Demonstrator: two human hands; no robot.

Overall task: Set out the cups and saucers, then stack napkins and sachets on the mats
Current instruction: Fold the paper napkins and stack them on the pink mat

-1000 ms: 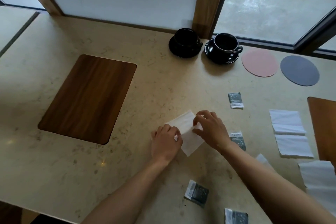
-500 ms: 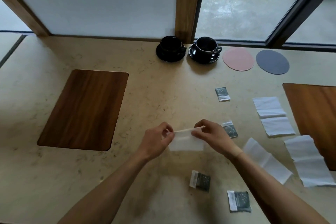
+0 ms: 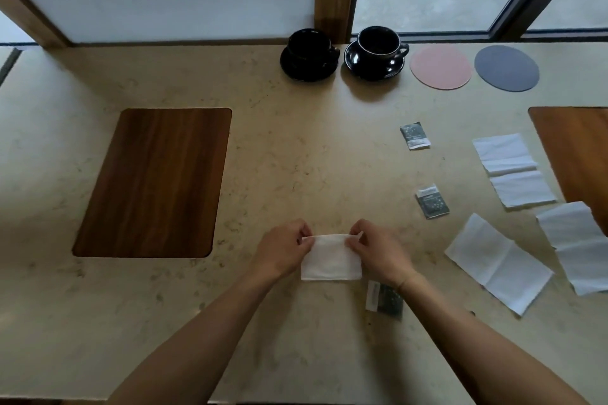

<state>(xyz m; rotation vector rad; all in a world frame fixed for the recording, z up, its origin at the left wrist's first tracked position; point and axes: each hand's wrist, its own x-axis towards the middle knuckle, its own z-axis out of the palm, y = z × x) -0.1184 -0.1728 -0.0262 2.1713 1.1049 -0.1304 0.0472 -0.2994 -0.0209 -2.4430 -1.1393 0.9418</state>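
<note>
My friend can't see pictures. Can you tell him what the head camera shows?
Two hands, left hand and right hand, pinch the top corners of a folded white napkin over a beige table. Two black cups on saucers stand by the window; more napkins and sachets lie at right.
</note>
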